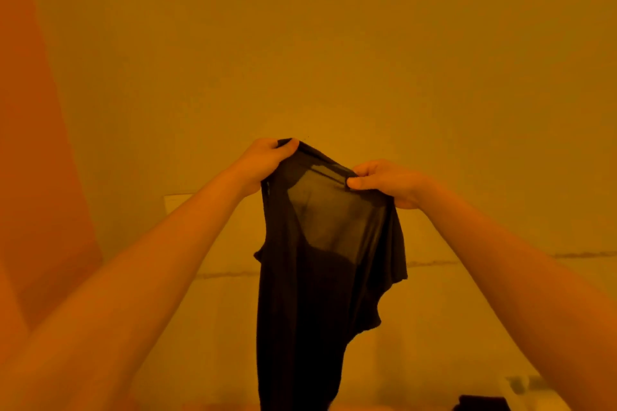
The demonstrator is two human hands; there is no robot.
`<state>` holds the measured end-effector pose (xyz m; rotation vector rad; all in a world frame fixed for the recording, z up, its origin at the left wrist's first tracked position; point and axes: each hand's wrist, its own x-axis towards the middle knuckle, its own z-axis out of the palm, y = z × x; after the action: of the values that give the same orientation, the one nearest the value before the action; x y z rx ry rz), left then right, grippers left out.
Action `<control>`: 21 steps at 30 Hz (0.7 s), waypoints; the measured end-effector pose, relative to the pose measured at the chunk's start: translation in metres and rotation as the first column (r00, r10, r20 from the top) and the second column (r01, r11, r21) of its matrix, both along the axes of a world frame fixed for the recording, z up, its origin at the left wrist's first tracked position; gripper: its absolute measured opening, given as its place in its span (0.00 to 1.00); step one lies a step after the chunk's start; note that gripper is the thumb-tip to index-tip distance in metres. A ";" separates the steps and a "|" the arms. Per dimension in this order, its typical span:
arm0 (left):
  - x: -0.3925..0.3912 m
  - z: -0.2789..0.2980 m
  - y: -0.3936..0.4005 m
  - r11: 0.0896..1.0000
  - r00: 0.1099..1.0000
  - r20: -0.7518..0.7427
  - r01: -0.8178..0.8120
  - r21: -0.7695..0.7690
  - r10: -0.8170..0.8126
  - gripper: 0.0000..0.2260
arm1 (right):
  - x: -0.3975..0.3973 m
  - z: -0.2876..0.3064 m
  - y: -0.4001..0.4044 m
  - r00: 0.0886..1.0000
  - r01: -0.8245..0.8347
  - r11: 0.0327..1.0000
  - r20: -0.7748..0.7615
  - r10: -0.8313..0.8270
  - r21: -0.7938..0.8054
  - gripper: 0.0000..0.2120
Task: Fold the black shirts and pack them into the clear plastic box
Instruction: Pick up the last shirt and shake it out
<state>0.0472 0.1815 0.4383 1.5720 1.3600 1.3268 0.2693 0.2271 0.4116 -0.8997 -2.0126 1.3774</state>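
Note:
A black shirt point(310, 294) hangs in the air in front of me, thin enough near its top that light shows through. My left hand point(263, 160) grips the shirt's upper edge at the left, fingers curled over the cloth. My right hand point(384, 182) pinches the same edge at the right, thumb against the fabric. The shirt's lower end runs out of the frame at the bottom. A corner of a clear plastic box point(524, 387) shows at the bottom right, with a dark piece of cloth point(480, 403) beside it.
A plain wall point(334, 43) fills the upper view under orange light. A pale surface point(450, 327) with a seam across it lies below my arms. A darker orange panel point(36, 177) stands at the left.

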 end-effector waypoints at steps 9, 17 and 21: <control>0.000 -0.008 -0.006 0.822 0.864 -0.055 0.455 -0.342 -0.501 0.23 | -0.004 0.011 0.002 0.998 -0.036 0.998 0.050 0.033 0.056 0.07; -0.017 -0.007 0.006 0.831 0.847 -0.083 0.490 -0.261 -0.526 0.15 | 0.016 0.022 0.002 0.945 -0.152 0.985 0.280 0.169 -0.081 0.11; -0.038 0.011 0.003 0.941 0.939 -0.111 0.309 -0.137 -0.325 0.12 | 0.035 0.015 0.008 0.814 -0.221 0.946 0.489 0.312 -0.237 0.35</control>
<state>0.0088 0.1845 0.4496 1.7366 1.1748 0.9458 0.3042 0.2346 0.4267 -1.2069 -2.5395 1.6043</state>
